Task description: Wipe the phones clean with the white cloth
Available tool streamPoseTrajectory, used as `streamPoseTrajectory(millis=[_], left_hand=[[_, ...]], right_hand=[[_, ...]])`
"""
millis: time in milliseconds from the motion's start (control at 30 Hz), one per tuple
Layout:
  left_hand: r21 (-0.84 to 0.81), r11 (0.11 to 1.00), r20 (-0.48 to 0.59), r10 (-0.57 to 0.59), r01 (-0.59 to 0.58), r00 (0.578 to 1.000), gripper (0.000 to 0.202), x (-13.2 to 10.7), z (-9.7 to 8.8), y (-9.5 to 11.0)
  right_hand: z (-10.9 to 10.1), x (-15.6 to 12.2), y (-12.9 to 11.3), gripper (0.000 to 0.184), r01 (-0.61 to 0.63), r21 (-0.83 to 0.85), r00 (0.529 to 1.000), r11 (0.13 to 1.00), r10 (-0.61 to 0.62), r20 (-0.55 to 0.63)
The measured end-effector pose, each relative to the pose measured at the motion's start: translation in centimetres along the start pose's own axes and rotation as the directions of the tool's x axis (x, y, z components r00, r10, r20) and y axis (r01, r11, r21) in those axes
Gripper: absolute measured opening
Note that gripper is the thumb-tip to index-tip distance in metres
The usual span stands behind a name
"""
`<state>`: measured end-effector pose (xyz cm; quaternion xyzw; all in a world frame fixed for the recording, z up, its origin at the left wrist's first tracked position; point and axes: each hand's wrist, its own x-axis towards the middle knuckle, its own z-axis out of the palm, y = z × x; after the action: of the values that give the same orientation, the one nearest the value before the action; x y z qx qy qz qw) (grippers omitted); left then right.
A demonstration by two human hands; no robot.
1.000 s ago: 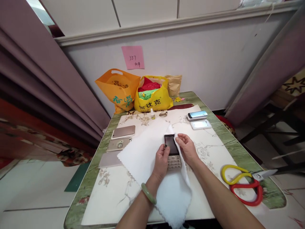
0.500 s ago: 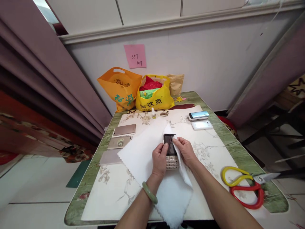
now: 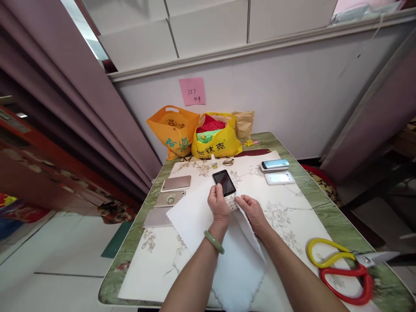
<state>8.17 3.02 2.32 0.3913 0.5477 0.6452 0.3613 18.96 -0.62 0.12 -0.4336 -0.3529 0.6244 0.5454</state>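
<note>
My left hand (image 3: 218, 203) grips a keypad mobile phone (image 3: 225, 183) by its left side, the thumb on the front. The phone's dark screen faces up, tilted, with pale number keys below it. At the phone's lower right corner, my right hand (image 3: 253, 211) pinches the edge of a white cloth (image 3: 238, 264) against the keys. The cloth has a zigzag edge; it spreads under both hands and hangs toward the table's near edge. A green bangle (image 3: 213, 242) circles my left wrist.
Several phones lie on the table, including a rose-gold phone (image 3: 176, 183) at left and a white phone (image 3: 279, 178) at right. Scissors (image 3: 346, 271) lie front right. A small bottle (image 3: 213, 161), glasses (image 3: 228, 162), an orange bag (image 3: 175, 132) and a yellow bag (image 3: 216, 145) stand behind.
The phone has come up out of the cloth and turned, so its screen shows fully. My right hand has slid with the cloth from the screen's edge down to the keypad. The view has shifted.
</note>
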Motion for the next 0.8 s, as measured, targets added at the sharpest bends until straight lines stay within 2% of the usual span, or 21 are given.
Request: streamPoseTrajectory(millis=[133,333,500,567,633,700,800], left_hand=[[-0.027,1.0,-0.037,-0.004,0.003,0.999,0.037,0.4,0.9,-0.2],[-0.041,0.998,-0.084,0.052,-0.056,0.995,0.034,0.6,2.0,-0.2],[-0.064,0.997,-0.092,0.034,-0.04,0.995,0.035,0.2,2.9,-0.4],[-0.134,0.991,-0.023,-0.006,0.003,1.0,0.034,-0.1,2.6,-0.2],[-0.192,0.977,0.116,-0.071,0.092,0.991,0.032,-0.7,1.7,0.1],[-0.128,0.977,0.286,-0.126,0.169,0.95,0.033,-1.4,0.1,0.4],[-0.052,0.964,0.446,-0.21,0.26,0.87,0.038,-2.2,-2.9,1.2]], right_hand=[[0.0,0.1,0.0,0.047,-0.016,-0.016,0.999,1.0,0.015,-0.032],[-0.1,0.2,0.1,0.051,-0.008,0.015,0.999,1.0,0.009,-0.049],[-0.5,0.6,0.1,0.049,0.011,0.055,0.998,0.998,-0.008,-0.057],[-0.8,0.8,-0.1,0.047,0.033,0.078,0.995,0.996,-0.025,-0.102],[-1.0,0.9,-0.4,0.046,0.05,0.092,0.983,0.994,-0.033,-0.179],[-1.2,0.8,-0.8,0.045,0.059,0.129,0.973,0.99,-0.028,-0.23],[-1.3,0.4,-1.3,0.043,0.036,0.216,0.98,0.976,0.009,-0.201]])
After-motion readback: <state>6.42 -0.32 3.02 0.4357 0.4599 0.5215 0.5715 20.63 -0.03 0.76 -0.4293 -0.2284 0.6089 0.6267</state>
